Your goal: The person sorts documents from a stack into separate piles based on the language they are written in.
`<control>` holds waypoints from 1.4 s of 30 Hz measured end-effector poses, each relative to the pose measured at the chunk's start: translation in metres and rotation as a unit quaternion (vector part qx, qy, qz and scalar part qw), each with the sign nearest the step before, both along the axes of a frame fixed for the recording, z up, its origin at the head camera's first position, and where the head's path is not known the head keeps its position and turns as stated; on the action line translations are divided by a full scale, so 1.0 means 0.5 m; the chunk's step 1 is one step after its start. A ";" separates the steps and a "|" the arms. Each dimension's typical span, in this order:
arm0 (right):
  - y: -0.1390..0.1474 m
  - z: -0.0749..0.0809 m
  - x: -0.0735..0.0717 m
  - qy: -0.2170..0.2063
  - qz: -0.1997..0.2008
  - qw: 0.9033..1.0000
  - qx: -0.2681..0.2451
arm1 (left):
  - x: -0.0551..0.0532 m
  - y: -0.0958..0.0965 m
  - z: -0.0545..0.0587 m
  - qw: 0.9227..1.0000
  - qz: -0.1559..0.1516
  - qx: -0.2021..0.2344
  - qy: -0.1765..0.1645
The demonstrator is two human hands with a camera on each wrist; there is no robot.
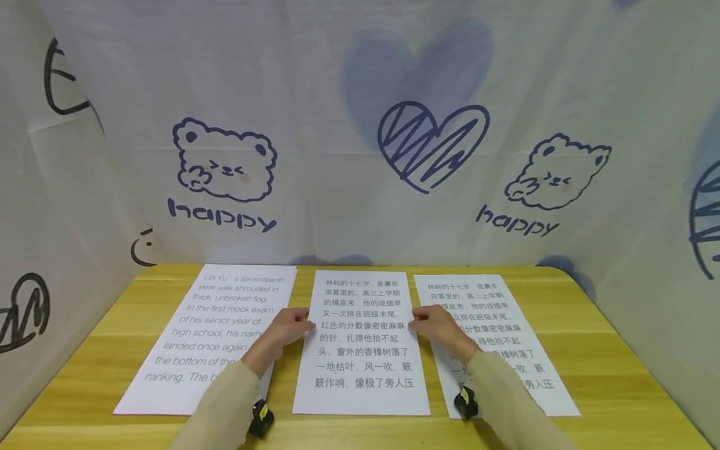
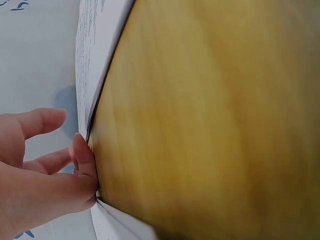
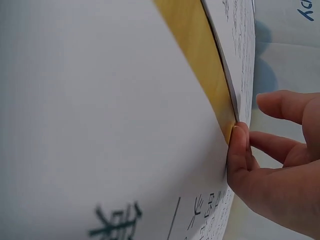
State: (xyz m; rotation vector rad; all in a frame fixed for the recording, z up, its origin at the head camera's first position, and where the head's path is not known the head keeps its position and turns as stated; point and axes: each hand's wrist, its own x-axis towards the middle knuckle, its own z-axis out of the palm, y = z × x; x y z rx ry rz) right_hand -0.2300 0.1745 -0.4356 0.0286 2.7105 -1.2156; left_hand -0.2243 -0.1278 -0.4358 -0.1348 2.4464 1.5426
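A sheet of paper point(image 1: 362, 400) printed with Chinese text lies between my two hands in the middle of the table. My left hand point(image 1: 287, 328) pinches its left edge about halfway along, thumb tip just over the margin. On the opposite edge, my right hand point(image 1: 444, 328) pinches at about the same height. Close up in the left wrist view, the left thumb point(image 2: 84, 160) meets the paper's edge while another finger extends free above. The right wrist view shows the right thumb point(image 3: 240, 150) at the paper's other edge, with a finger held apart from it.
On the left lies a sheet with English text point(image 1: 202, 325); on the right, another sheet with Chinese text point(image 1: 523, 350), partly under my right forearm. The wooden table point(image 1: 607, 375) ends at a cloth backdrop point(image 1: 337, 187) with bear and heart drawings. Small black devices sit at both wrists.
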 end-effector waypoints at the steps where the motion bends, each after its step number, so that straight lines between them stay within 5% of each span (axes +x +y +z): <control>1: 0.000 -0.001 0.000 0.003 0.001 1.000 0.003 | 0.001 0.001 0.000 1.000 0.000 0.002 -0.001; 23: -0.021 -0.005 0.009 0.041 0.037 0.998 0.028 | 0.010 0.019 -0.004 0.999 0.031 0.005 0.002; 35: -0.037 0.000 0.014 0.084 0.017 0.996 0.010 | 0.020 0.042 0.016 0.993 0.066 -0.024 0.093; 42: -0.043 0.010 0.013 0.109 -0.034 0.993 -0.037 | 0.013 0.043 0.013 0.987 0.081 -0.048 0.127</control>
